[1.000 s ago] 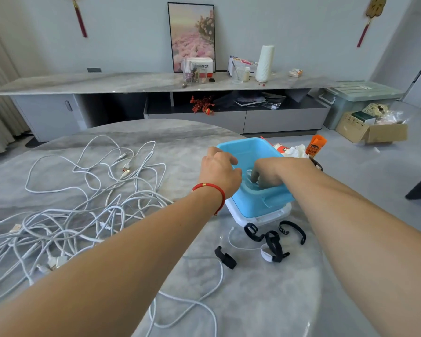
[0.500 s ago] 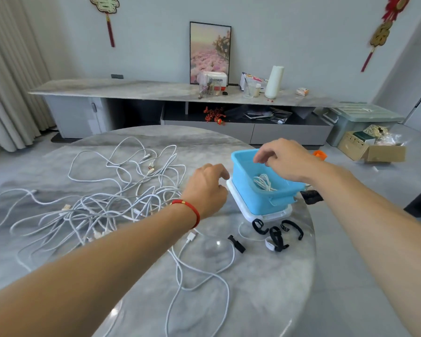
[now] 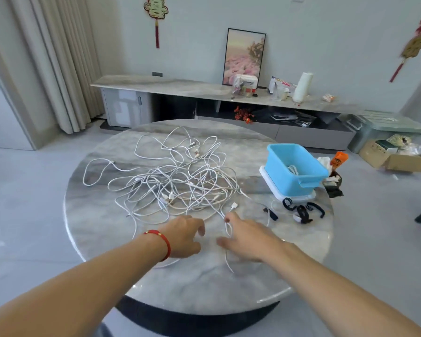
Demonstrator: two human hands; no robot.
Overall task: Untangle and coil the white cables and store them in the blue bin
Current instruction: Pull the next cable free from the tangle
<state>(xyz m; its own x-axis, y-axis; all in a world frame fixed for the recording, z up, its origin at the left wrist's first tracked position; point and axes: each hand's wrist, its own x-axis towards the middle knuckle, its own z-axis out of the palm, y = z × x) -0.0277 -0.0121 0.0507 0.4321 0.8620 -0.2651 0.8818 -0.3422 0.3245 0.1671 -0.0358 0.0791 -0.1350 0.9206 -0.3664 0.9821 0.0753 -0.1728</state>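
1. Nearest us, our left hand (image 3: pixel 184 235) hovers low over the near edge of the desk (image 3: pixel 204 288), fingers loosely curled and holding nothing that we can see.
2. Beside it, our right hand (image 3: pixel 247 239) is spread, its fingers reaching a single white strand (image 3: pixel 226 229); we cannot tell whether it is pinched or only touched.
3. That strand runs on into the tangle of white cables (image 3: pixel 175 181) at the middle of the desk, just beyond both hands.
4. Risk, as we judge it: pulling this strand hard would tighten knots, or drag the whole heap toward the near edge.
5. The black straps (image 3: pixel 301 211) lie toward the right edge and could snag.
6. Farthest, the blue bin (image 3: pixel 294 167) sits at the right edge, one coil (image 3: pixel 292 169) inside, well apart from both hands.
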